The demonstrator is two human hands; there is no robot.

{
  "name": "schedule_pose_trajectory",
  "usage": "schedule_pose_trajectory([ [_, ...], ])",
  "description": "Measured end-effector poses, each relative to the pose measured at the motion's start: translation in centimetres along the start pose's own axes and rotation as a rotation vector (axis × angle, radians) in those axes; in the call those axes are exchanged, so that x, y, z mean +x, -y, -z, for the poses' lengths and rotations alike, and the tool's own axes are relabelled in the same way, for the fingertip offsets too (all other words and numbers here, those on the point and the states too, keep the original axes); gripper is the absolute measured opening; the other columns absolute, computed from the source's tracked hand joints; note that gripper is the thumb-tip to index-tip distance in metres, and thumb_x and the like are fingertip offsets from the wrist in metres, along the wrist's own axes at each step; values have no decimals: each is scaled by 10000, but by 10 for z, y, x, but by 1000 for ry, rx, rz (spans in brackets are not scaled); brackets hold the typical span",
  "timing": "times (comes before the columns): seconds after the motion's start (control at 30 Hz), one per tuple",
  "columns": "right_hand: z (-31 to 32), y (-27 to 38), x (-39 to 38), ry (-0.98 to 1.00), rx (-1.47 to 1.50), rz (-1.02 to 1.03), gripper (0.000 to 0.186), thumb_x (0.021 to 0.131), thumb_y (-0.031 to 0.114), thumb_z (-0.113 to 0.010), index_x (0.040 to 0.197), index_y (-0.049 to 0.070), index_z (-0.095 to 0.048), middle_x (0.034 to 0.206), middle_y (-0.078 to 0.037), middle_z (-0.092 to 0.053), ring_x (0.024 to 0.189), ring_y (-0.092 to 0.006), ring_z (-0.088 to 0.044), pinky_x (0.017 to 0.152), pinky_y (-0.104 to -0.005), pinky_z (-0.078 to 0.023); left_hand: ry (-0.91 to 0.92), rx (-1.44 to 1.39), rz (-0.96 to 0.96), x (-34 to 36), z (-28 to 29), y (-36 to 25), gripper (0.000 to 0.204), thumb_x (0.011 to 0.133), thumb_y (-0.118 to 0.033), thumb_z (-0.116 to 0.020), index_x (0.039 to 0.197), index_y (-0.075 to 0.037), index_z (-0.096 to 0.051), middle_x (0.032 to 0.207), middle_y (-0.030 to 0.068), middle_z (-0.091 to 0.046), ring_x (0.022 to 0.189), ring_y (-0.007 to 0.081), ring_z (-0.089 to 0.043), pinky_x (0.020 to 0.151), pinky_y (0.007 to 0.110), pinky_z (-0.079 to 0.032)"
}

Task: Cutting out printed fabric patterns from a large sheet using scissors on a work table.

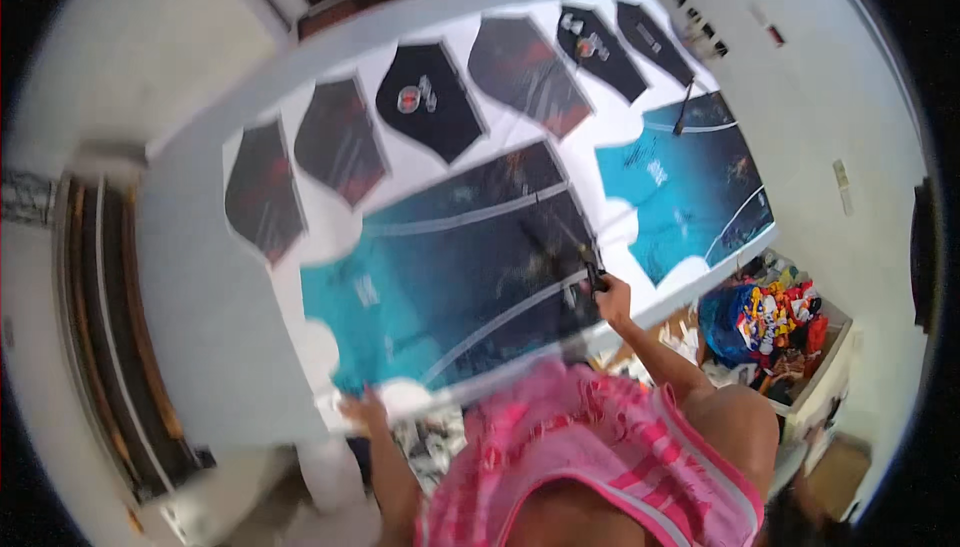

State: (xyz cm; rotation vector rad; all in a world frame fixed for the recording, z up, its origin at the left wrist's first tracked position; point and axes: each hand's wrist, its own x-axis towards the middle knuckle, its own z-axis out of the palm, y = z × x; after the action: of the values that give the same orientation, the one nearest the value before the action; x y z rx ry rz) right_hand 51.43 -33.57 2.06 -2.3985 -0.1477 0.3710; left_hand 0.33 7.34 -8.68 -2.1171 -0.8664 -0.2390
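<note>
My right hand (614, 299) is closed on black-handled scissors (592, 265), whose blades point up over the right part of a large teal-to-black printed panel (470, 287) on white sheeting. My left hand (362, 409) rests at that panel's lower-left edge, fingers apparently apart. To the right lies a smaller teal-and-black panel (670, 207) with a thin dark tool (683, 112) at its upper part. A row of curved printed pieces runs along the back, some black with emblems (425, 122), others greyish red (335, 137).
The pale grey table (190, 297) curves across the view. Below its right end stands an open bin (830, 347) of colourful scraps and blue plastic. Dark slatted lengths (105, 317) stand at the left. Pale scraps (430, 442) lie under the front edge. Small dark items (705, 32) are on the right wall.
</note>
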Motion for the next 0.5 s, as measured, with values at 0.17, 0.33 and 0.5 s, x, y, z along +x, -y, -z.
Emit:
schedule_pose_trajectory([
  [0.17,30,-63,-152,194,150,-204,452,795,419,-818,774,-7,-665,617,-83,-604,544,-204,-548,534,-373,-418,1245,-566,871,0,16,25,1109,785,-878,-450,1604,-268,-18,1632,268,58,1450,584,-53,1091,744,-186],
  [0.33,39,-64,-273,178,295,-435,463,791,446,-837,720,28,-650,566,27,-520,495,-77,-484,457,-290,-348,1211,-524,808,-7,21,37,1154,738,-931,-420,1605,-264,-51,1633,266,45,1440,598,-71,1075,758,-188],
  [0.5,35,-62,-343,96,368,-607,468,796,450,-832,702,40,-628,538,32,-495,462,-68,-450,427,-274,-319,936,-291,763,-23,-6,37,1212,677,-986,-385,1607,-270,-81,1634,266,47,1450,585,-55,1044,786,-175],
])
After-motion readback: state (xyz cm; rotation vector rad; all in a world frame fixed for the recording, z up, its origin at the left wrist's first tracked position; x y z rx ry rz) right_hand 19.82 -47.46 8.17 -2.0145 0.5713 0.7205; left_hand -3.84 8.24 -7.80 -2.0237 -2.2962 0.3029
